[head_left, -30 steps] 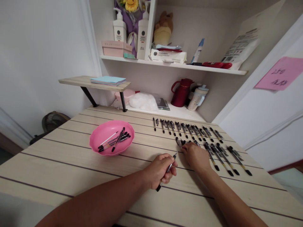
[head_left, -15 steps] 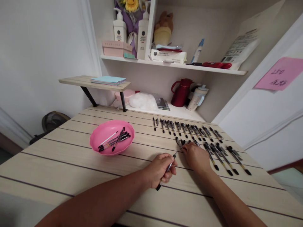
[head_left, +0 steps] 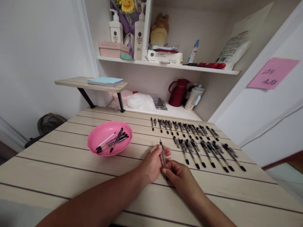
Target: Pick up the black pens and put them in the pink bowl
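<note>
The right hand [head_left: 181, 176] hides part of the pen [head_left: 163, 154]. From here, the flask [head_left: 178, 93] covers some of a dark thing [head_left: 187, 96], and small print on the bag [head_left: 233, 49] defeats me.

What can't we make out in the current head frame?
Head view:
Lower part of the held pen: mostly covered by the right hand.
Exact number of pens in the pink bowl: they overlap.
Top of the bouquet: cut off by the upper edge.
Fine print on the white pump bottles: too small.
</note>
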The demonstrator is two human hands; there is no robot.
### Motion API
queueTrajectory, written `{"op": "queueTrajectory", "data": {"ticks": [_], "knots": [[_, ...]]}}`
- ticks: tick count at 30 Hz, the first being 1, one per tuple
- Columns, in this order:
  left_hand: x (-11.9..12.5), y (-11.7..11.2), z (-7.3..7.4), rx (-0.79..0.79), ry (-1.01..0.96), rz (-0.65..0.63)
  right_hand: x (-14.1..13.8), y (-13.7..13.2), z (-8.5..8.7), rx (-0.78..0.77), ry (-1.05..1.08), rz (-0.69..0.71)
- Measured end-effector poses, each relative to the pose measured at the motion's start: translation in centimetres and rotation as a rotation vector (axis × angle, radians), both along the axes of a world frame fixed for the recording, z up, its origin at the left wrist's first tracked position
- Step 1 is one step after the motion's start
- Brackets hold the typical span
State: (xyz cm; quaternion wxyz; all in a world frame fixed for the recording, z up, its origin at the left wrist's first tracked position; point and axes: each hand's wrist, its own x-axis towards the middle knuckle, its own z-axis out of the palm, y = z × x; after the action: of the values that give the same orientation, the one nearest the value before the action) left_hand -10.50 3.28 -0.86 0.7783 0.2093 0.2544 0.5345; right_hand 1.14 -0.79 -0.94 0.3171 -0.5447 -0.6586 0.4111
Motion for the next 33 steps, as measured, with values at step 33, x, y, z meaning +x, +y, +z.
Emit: {"op": "queueTrajectory", "data": {"ticks": [33], "knots": [[-0.4, 0.4, -0.3, 0.012, 0.148, -0.068, 3.4, 6.2, 0.9, 0.219, -0.884, -0.246]]}}
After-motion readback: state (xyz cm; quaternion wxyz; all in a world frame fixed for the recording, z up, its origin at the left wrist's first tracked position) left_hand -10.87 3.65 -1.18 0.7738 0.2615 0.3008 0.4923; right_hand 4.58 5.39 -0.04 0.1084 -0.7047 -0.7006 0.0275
